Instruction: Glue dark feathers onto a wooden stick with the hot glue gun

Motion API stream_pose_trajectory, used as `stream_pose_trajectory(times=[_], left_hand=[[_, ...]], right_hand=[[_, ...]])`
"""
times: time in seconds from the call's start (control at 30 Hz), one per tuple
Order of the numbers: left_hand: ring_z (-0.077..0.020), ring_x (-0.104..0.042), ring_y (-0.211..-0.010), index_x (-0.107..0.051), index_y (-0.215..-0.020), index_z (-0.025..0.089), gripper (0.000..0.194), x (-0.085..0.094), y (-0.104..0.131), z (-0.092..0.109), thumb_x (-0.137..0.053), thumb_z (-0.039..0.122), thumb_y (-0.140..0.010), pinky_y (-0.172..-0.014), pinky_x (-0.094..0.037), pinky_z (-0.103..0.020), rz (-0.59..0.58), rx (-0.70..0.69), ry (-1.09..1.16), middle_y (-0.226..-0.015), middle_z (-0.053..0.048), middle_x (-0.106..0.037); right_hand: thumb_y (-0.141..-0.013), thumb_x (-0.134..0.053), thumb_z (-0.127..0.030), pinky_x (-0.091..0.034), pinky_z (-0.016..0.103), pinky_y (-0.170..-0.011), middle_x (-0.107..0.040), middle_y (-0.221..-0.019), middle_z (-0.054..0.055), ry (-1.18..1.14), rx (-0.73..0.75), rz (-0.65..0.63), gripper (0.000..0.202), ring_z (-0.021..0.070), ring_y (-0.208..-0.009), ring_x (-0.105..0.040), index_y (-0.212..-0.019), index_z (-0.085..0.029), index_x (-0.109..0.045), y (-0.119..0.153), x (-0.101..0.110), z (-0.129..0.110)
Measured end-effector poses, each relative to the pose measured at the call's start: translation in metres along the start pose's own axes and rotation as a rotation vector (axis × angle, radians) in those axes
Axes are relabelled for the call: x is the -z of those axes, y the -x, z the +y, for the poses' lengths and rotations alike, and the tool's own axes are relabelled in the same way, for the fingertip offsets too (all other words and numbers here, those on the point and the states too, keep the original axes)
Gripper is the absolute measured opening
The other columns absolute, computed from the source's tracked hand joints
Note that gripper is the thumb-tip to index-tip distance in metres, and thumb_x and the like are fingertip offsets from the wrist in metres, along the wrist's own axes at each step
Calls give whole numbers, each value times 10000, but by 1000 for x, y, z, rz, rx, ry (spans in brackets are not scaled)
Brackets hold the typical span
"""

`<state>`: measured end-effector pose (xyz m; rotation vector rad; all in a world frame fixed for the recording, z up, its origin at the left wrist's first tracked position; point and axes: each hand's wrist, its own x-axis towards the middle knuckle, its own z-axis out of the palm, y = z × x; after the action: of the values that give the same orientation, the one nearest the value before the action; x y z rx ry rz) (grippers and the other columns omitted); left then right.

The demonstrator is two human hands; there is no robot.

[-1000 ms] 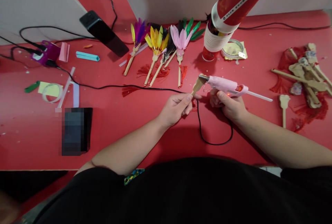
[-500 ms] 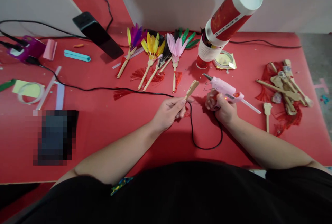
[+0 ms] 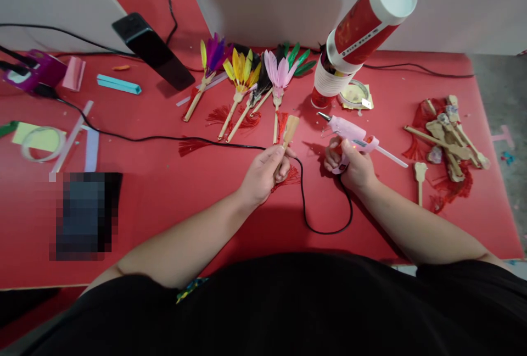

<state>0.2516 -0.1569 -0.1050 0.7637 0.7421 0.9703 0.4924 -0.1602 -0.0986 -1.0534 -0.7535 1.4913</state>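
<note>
Between the fingers of my left hand (image 3: pixel 265 174) is a wooden fan handle (image 3: pixel 290 128), its wide end pointing up and away from me. A red tassel (image 3: pixel 291 176) hangs below it, beside my fingers. My right hand (image 3: pixel 352 163) is wrapped round the grip of a pink hot glue gun (image 3: pixel 346 128). Its metal nozzle points left toward the fan handle, apart from it, and a glue stick (image 3: pixel 391 156) sticks out at the back. Beyond my hands lie feather fans, among them a pink one (image 3: pixel 279 76) and a yellow one (image 3: pixel 241 73).
Stacked red paper cups (image 3: pixel 358 26) lean at the back, beside a tape roll (image 3: pixel 354 93). Several wooden handles (image 3: pixel 453 136) are piled at the right. A black cord (image 3: pixel 164 139) crosses the table to a purple power adapter (image 3: pixel 37 73). A black upright device (image 3: pixel 154 51) stands back left.
My left hand has turned the fan handle more upright and shifted slightly left, showing its broad end. The glue gun has dipped and moved slightly left in my right hand.
</note>
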Motion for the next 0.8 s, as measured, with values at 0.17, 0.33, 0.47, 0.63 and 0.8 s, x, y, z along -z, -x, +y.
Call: stream_pose_trajectory(times=[0.17, 0.33, 0.47, 0.63, 0.8], left_hand=[[-80, -322, -431, -813, -1014, 191, 647, 1, 1, 0, -820, 835, -1083, -444, -260, -224, -17, 19, -76, -540, 90, -501], [-89, -359, -406, -831, -1033, 192, 687, 3, 2, 2, -785, 875, -1085, -422, -233, -225, -56, 63, -122, -519, 79, -524], [-90, -365, -434, -830, -1058, 190, 643, 2, 0, 3, -830, 833, -1078, -443, -266, -224, -48, 39, -85, -543, 81, -521], [-66, -284, -468, -750, -993, 201, 601, -1, -4, 4, -918, 776, -1038, -482, -279, -202, -60, 35, 29, -580, 111, -455], [-57, -282, -497, -726, -976, 198, 616, -1, -6, 5, -963, 767, -1003, -501, -280, -190, -70, 57, 48, -603, 113, -448]], right_hand=[[-776, -1083, -854, -432, 281, -486, -422, -590, -91, -9, -18, -43, 694, 119, -512, -368, -864, -269, -722, 1, -1, -1], [-731, -1081, -896, -470, 303, -488, -422, -591, -97, 41, -31, -63, 743, 117, -493, -374, -845, -274, -691, 4, -1, 0], [-715, -1086, -895, -470, 307, -488, -415, -581, -95, 41, -26, -49, 746, 117, -488, -378, -828, -272, -692, 5, -4, 2], [-737, -1123, -789, -510, 295, -522, -466, -603, -76, -15, 83, 108, 650, 133, -552, -463, -867, -271, -752, 0, 7, -9], [-736, -1162, -548, -604, 285, -548, -528, -625, -75, 67, 180, 336, 558, 133, -583, -551, -841, -274, -687, -16, 56, -35]])
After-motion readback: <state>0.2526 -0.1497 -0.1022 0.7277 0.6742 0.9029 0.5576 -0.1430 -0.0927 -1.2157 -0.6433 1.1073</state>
